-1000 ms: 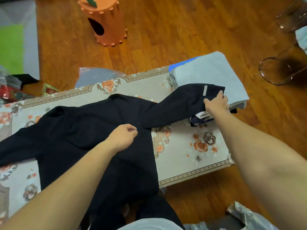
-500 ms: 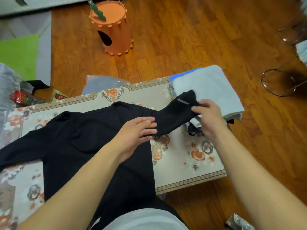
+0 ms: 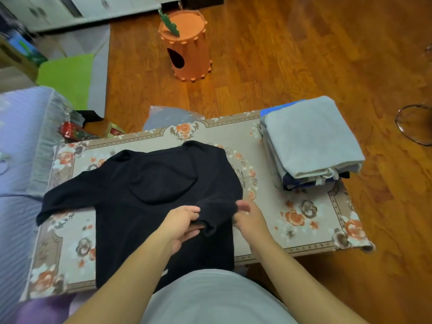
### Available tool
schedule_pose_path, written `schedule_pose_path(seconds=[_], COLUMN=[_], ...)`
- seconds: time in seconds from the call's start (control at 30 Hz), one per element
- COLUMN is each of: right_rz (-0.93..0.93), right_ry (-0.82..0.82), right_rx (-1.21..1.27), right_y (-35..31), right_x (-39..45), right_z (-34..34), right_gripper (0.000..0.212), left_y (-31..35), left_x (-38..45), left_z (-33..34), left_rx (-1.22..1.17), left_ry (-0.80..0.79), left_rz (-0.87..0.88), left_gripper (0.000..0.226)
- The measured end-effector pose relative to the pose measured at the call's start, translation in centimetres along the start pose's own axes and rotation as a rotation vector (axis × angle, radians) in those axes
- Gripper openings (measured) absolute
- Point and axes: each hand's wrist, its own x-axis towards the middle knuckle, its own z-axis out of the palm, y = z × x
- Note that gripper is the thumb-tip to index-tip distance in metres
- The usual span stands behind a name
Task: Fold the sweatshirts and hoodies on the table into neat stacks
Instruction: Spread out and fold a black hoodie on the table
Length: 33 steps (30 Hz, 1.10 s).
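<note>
A black hoodie (image 3: 149, 195) lies spread on the flower-patterned table (image 3: 304, 220), hood flat on its back, its left sleeve stretched out to the left. Its right sleeve is folded across the body. My left hand (image 3: 184, 224) grips the cuff end of that sleeve. My right hand (image 3: 249, 217) pinches the sleeve's edge just to the right of it. A stack of folded garments (image 3: 311, 141), light grey on top, stands at the table's right end.
An orange drum-shaped cat house (image 3: 187, 47) stands on the wood floor beyond the table. A clear plastic bag (image 3: 168, 116) lies behind the table's far edge. A ribbed lilac cover (image 3: 16, 160) is at left, and a glass chair base (image 3: 413, 123) at right.
My right hand carried the right sleeve from the folded stack leftward across the hoodie's body. My left hand took hold of the cuff. The camera tilted up and back.
</note>
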Motion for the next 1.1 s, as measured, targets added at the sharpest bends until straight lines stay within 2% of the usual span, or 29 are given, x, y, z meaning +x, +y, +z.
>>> schedule_pose_path(seconds=[0.1,0.17,0.3,0.37,0.43,0.53,0.63,0.67,0.73,0.8,0.87,0.93,1.0,1.1], right_rz=[0.415,0.482,0.284,0.169,0.082,-0.027,-0.124,-0.146,-0.188,-0.25,-0.309,-0.29,-0.228,-0.125], right_ry=[-0.179,-0.29,-0.247,-0.24,-0.269,-0.283,-0.276,-0.289,-0.285,-0.241,-0.255,-0.328,-0.334,-0.206], right_rx=[0.403,0.516,0.138,-0.007,0.015,0.113,0.098,0.092,0.047,-0.077,-0.184,-0.177,-0.108,-0.112], right_y=[0.0,-0.5,-1.8,-2.3,-2.5,-2.9,-3.4,-3.5,-3.8,-3.9,-3.7,-3.1,-2.8,-2.2], right_x=[0.3,0.5,0.2,-0.1,-0.4,-1.0,-1.0,-1.0,-1.0,-1.3,-1.7,-1.8,-1.6,-0.1], right_z=[-0.6,-0.6,1.3,1.8,1.9,2.0,2.1,2.2,2.8,3.7,4.7,5.5,6.0,6.7], right_gripper=[0.052,0.059,0.063,0.052,0.046,0.043,0.042,0.044,0.05,0.055,0.06,0.063,0.06,0.054], left_y=[-0.3,-0.4,0.2,0.8,1.3,2.2,2.7,2.9,3.3,3.2,3.1,3.5,4.4,5.4], left_x=[-0.4,-0.9,-2.3,-2.9,-3.0,-2.8,-2.3,-2.0,-1.9,-2.0,-1.7,-0.8,0.5,3.1], left_z=[0.0,0.6,1.8,2.1,2.2,2.2,2.4,2.4,2.5,2.6,2.5,1.3,-1.6,-7.9], left_rx=[-0.093,-0.051,0.436,0.465,0.364,0.029,-0.456,-0.595,-0.723,-0.54,-0.312,-0.225,-0.206,-0.201], left_ry=[-0.056,-0.068,0.172,0.24,0.24,0.232,0.103,0.036,-0.085,-0.084,0.042,0.165,0.226,0.213], left_rz=[0.005,0.047,0.384,0.561,0.634,0.592,0.462,0.395,0.287,0.274,0.309,0.321,0.334,0.359], left_gripper=[0.024,0.021,0.016,0.013,0.012,0.028,0.06,0.063,0.044,0.029,0.019,0.013,0.017,0.031])
